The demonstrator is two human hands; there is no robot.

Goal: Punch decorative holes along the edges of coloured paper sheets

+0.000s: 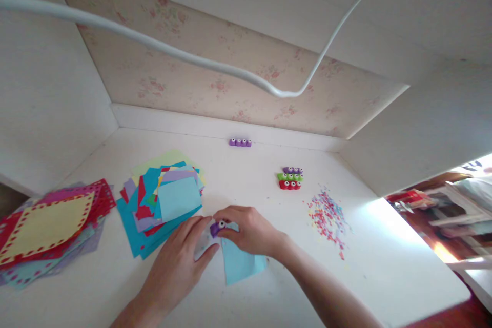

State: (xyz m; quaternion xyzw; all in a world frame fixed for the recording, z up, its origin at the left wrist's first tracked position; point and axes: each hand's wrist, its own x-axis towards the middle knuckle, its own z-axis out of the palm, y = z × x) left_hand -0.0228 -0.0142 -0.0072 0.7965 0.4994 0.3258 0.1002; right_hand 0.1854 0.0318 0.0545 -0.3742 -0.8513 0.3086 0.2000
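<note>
One purple punch [214,230] sits pinched in right hand [251,229]; left hand [183,252] curves alongside, grip unclear; light-blue paper [240,267] best lies flat.

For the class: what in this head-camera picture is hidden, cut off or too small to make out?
Head view: part of the light-blue sheet, behind the right hand.
Head view: the far-left paper stack, cut off by the left edge.
Head view: lower sheets of the neighbouring paper pile, covered by upper ones.
Head view: shapes of single confetti bits, too small.
</note>
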